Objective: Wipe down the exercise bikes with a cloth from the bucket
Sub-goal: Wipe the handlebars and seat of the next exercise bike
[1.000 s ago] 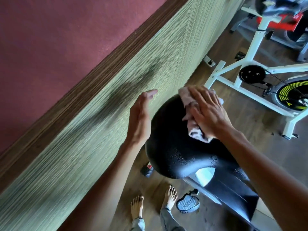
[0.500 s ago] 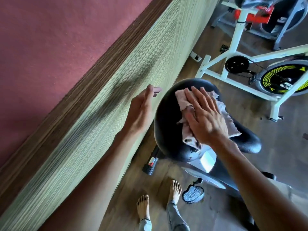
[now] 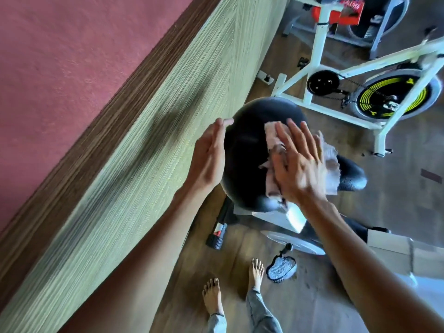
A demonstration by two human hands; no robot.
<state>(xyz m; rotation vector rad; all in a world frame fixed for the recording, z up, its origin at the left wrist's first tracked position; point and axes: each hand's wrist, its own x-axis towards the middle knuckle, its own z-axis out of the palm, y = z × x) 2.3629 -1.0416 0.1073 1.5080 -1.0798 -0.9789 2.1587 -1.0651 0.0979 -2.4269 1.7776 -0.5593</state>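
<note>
R hand point(image 3: 298, 164) flat on cloth point(image 3: 272, 140), bike seat point(image 3: 245, 150)

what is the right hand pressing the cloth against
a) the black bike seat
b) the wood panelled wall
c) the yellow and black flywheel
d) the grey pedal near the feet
a: the right hand lies with straight fingers flat on the pinkish cloth, which is spread over the black bike seat; the flywheel, wall and pedal are apart from it.

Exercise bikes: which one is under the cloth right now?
The nearest bike, at its black saddle; the right hand presses the cloth there. The white-framed bike stands untouched.
</note>
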